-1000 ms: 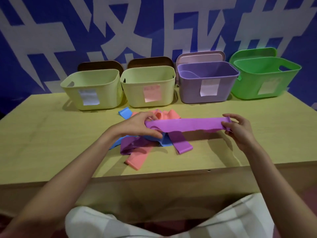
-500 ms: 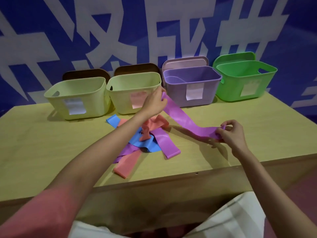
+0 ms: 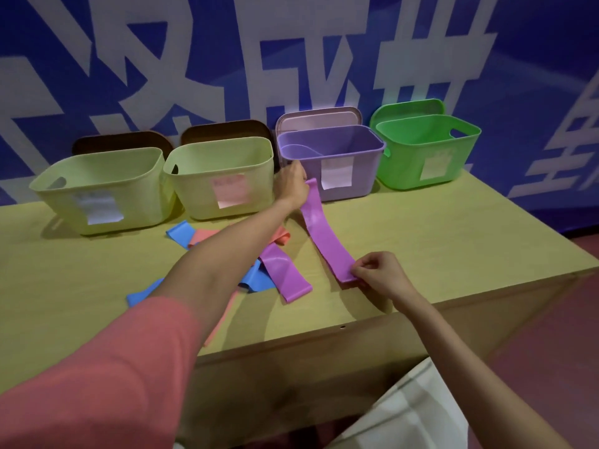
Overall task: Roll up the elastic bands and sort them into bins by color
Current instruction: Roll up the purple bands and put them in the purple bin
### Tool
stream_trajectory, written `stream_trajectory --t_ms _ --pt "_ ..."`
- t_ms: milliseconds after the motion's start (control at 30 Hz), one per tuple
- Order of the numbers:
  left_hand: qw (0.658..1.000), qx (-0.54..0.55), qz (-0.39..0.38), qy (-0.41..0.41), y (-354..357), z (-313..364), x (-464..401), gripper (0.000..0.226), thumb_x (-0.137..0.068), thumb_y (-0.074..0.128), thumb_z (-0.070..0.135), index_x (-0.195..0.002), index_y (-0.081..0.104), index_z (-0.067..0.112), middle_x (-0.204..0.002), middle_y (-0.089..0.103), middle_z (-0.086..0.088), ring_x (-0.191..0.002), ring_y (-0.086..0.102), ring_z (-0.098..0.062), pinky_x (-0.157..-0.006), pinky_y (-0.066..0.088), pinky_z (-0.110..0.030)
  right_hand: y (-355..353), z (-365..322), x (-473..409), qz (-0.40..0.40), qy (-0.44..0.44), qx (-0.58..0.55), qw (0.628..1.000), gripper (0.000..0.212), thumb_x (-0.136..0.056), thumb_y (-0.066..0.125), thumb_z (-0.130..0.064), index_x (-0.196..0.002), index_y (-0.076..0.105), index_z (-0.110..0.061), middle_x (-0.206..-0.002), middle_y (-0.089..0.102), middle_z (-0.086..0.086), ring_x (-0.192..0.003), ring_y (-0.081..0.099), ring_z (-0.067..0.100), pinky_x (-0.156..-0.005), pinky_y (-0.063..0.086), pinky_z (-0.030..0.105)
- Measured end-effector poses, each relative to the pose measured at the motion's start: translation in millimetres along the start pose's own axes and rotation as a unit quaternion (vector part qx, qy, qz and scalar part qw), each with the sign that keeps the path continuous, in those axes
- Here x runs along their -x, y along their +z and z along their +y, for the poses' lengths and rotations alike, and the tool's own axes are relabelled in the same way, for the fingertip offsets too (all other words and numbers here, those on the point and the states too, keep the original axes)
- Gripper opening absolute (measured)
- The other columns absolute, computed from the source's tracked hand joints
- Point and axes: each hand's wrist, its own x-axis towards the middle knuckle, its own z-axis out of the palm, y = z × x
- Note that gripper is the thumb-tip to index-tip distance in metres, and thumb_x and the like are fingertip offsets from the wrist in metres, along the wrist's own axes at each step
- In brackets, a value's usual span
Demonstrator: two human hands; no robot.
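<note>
Head view shows us, nearest, our pink sleeve on the left arm and pale checked fabric low at the right edge. Beyond them lies the light wooden table. Our right hand rests near the table's front edge, its thumb and fingertips pinching the near end of a long flat purple elastic band. That band runs away from us in a shallow arch across the tabletop, unrolled, and its far end is gripped by our left hand, which is stretched out just in front of the purple bin. To the left of the stretched band, partly under our left forearm, sits a loose heap of other bands: a second flat purple band, a blue band and a salmon-pink band, overlapping one another.

Along the back of the table stand four plastic bins in a row, each with a paper label on its front. From left to right we see a pale yellow-green bin, a second pale yellow-green bin with a pink label, a purple bin and a green bin. Lids lean behind them against a blue wall with large white characters.
</note>
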Motion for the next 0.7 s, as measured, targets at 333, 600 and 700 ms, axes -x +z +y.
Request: stream_trajectory --t_ms 333,600,700 --pt "0.996 -0.063 -0.064 0.03 15.4 -10.2 25.5 0.027 -0.079 0.066 0.011 -0.104 0.063 0.02 -0.115 0.059 -0.008 -0.112 0.052 -0.028 -0.091 0.037 -0.035 2.2 1.9 10.4 -0.043 -0.043 0.084 0.995 0.012 -0.087 0.067 -0.013 -0.08 0.071 -0.003 -0.062 0.056 0.002 -0.058 0.047 0.011 -0.054 0.035 0.024" --pt "0.964 0.086 -0.146 0.204 -20.2 -17.0 142.3 0.017 -0.07 0.075 0.008 -0.084 0.067 0.013 -0.088 0.066 -0.004 -0.087 0.06 -0.022 -0.079 0.047 -0.037 -10.6 10.5 20.6 -0.086 -0.121 0.106 0.983 0.017 -0.091 0.065 -0.017 -0.087 0.076 -0.006 -0.071 0.069 0.008 -0.062 0.057 0.017 -0.058 0.04 0.029" --pt "0.951 0.101 -0.18 0.231 -30.7 -20.8 180.8 0.009 -0.078 0.073 0.015 -0.085 0.068 0.013 -0.087 0.067 0.001 -0.087 0.06 -0.016 -0.079 0.045 -0.032 -19.4 12.2 25.1 -0.091 -0.195 0.133 0.968 0.014 -0.09 0.063 -0.009 -0.092 0.077 -0.006 -0.081 0.071 0.008 -0.074 0.063 0.023 -0.067 0.047 0.035"
